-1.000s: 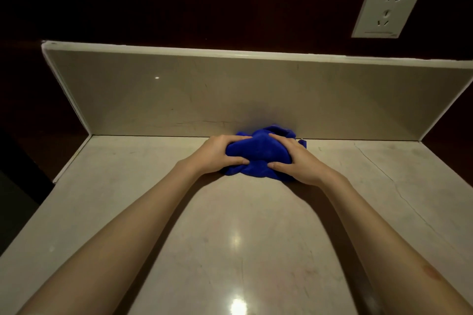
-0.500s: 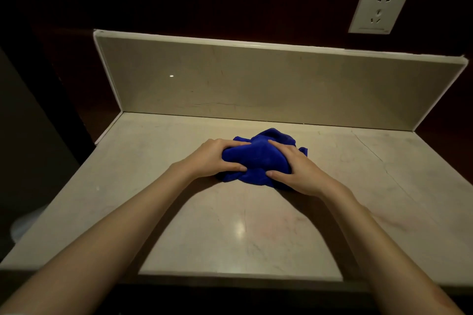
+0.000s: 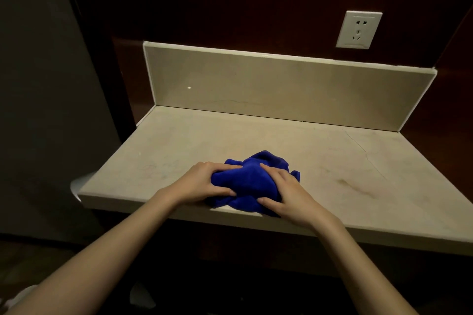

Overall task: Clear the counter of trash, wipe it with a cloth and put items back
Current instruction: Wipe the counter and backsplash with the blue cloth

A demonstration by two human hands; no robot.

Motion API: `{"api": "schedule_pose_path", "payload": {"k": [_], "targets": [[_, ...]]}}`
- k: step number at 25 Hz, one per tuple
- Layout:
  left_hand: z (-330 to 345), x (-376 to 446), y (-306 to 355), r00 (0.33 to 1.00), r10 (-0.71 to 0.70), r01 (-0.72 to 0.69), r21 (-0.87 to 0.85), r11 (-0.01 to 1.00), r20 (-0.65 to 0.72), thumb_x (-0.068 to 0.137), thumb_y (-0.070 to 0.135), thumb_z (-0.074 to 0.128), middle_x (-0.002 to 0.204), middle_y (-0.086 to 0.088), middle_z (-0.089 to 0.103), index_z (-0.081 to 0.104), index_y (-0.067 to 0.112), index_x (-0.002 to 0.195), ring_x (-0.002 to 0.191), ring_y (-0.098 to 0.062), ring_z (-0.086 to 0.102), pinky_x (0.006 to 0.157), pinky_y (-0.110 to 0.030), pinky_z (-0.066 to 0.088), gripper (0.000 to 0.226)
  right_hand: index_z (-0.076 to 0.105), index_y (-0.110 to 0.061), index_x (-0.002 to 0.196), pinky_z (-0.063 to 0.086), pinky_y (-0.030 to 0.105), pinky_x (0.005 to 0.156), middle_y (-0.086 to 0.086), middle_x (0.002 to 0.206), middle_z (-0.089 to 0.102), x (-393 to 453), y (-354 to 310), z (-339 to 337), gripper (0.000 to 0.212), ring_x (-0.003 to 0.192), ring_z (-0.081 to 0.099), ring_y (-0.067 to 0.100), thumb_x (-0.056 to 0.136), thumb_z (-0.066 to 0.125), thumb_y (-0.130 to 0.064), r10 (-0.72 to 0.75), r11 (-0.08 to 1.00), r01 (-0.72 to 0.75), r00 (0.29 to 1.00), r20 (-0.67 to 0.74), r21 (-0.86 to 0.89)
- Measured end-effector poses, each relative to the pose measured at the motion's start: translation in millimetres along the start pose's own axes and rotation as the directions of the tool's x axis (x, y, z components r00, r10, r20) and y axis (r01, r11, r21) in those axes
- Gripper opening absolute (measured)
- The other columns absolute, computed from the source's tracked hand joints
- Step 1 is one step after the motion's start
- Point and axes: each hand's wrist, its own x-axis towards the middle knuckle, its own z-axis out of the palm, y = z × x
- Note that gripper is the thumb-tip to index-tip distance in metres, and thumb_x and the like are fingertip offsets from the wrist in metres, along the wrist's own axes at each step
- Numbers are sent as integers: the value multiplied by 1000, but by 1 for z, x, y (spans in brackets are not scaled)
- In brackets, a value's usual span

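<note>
The left hand curls over the near-left side of the blue cloth, thumb and fingers pinching a fold. The cloth lies bunched on the counter at its front edge, its near hem just over the lip. The right hand grips the cloth's right side in the same way. So the cloth sits directly between the hands, both equally near, its long axis roughly left to right. The unwiped stone lies ahead and to the right, where a dark smear shows; a push that way looks next.
</note>
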Motion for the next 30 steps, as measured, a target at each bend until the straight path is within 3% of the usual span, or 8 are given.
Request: {"api": "schedule_pose_path", "payload": {"k": [5, 11, 21, 30], "targets": [[2, -25, -5, 1000, 6, -5, 12, 1000, -27, 70, 47, 75, 106, 15, 71, 60, 40, 124, 96, -1, 64, 87, -33, 52, 57, 9, -37, 151, 30, 36, 113, -6, 156, 19, -15, -13, 10, 79, 140, 24, 13, 89, 57, -46, -31, 999, 31, 1000, 6, -32], [-14, -1, -23, 998, 43, -43, -1, 999, 46, 75, 34, 77, 110, 19, 69, 58, 46, 123, 100, 3, 62, 89, -29, 52, 53, 12, -37, 149, 36, 37, 110, -10, 154, 23, 7, -13, 13, 78, 138, 28, 10, 87, 57, -50, 0, 999, 0, 1000, -12, -40], [-72, 86, -84, 997, 54, -53, -15, 998, 61, 78, 28, 76, 110, 16, 69, 62, 36, 121, 100, -1, 63, 90, -30, 52, 46, 17, -34, 148, 40, 39, 106, -8, 150, 31, 131, -8, 8, 75, 132, 34, 13, 87, 58, -50, 72, 997, -73, 997, -12, -28], [-114, 166, -137, 997, 59, -58, -19, 998, 48, 75, 22, 78, 111, 17, 69, 67, 30, 118, 103, 0, 62, 92, -28, 50, 45, 16, -28, 150, 35, 43, 110, 0, 153, 27, 230, -4, 6, 76, 138, 29, 20, 89, 59, -43, 167, 986, -168, 985, -46, -20]]}}
